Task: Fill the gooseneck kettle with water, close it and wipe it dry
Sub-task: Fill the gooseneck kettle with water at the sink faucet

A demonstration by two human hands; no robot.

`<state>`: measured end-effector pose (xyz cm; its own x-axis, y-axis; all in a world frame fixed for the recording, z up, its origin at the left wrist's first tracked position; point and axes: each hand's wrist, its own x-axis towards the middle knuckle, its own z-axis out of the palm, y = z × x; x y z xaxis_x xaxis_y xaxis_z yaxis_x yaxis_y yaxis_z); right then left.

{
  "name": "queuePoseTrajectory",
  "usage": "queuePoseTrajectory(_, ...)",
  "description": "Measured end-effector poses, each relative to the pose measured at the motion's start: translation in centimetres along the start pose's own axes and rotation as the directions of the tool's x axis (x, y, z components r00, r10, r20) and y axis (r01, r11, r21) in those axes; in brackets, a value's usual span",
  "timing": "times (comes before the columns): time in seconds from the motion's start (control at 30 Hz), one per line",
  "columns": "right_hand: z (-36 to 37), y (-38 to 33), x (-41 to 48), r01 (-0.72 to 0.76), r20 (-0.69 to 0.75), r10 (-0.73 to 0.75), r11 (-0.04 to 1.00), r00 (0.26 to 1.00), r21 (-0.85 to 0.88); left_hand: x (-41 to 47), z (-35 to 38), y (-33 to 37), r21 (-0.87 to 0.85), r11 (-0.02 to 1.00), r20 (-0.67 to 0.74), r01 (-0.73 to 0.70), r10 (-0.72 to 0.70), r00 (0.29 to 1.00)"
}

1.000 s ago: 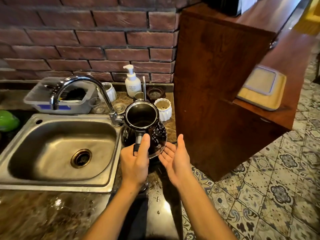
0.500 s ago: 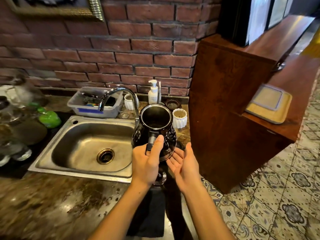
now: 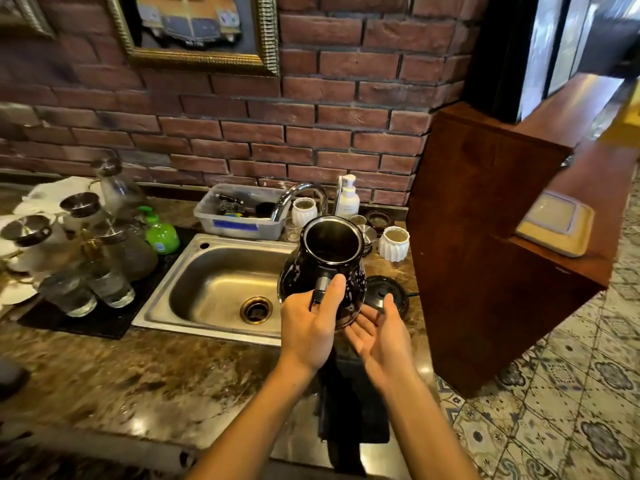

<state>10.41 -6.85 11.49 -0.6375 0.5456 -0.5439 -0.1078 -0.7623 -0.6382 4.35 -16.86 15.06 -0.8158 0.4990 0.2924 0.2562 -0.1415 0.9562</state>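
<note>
Warm, moderately bright light falls from the upper right, where windows (image 3: pixel 554 46) glare white. The wet worktop (image 3: pixel 145 386) shows soft sheen. Glassware (image 3: pixel 86 292) at the left edge smears with blur, and wide-angle distortion bends the brick wall (image 3: pixel 329 109).

Two bare forearms, no sleeves, rings or watch; hands (image 3: pixel 308 332) bare, ungloved.

The left hand (image 3: pixel 309 332) covers the kettle (image 3: pixel 323 268) handle, and its spout is not visible. The framed picture (image 3: pixel 194 27) is cut by the top edge. The glassware (image 3: pixel 86 258) at middle left is blurred. The tub (image 3: pixel 239 216) contents are too small to tell.
</note>
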Motion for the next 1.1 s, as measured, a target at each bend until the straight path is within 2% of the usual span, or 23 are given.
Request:
queuePoseTrajectory(0.1,2.1,2.2,-1.5,0.022,-0.004,-0.022,1.000,1.000,-0.015,-0.5,-2.9,0.9,0.017,0.998,-0.020,-0.055,0.056,0.998)
queuePoseTrajectory(0.23,4.7,4.8,-2.9,0.032,-0.003,-0.032,0.999,0.999,-0.013,-0.8,-6.9,1.3,0.003,0.998,-0.011,-0.063,0.063,0.998)
queuePoseTrajectory(0.57,8.5,9.7,-2.9,-0.029,-0.012,0.030,0.999,0.999,0.035,-0.7,-13.8,-0.8,0.004,1.000,-0.042,0.009,-0.008,0.999)
queuePoseTrajectory(0.77,9.2,10.9,-0.2,-0.101,-0.017,0.101,0.995,0.995,0.023,0.6,-14.9,-4.0,-0.065,0.997,-0.104,0.049,-0.055,0.993)
queuePoseTrajectory(0.9,9.0,11.7,3.5,-0.152,-0.011,0.153,0.987,0.988,0.051,2.2,-14.6,-6.7,-0.069,0.987,-0.130,0.147,-0.155,0.979)
queuePoseTrajectory(1.1,8.6,12.1,8.4,-0.215,-0.015,0.215,0.977,0.976,0.005,4.8,-13.9,-9.8,-0.049,0.986,-0.165,0.157,-0.163,0.973)
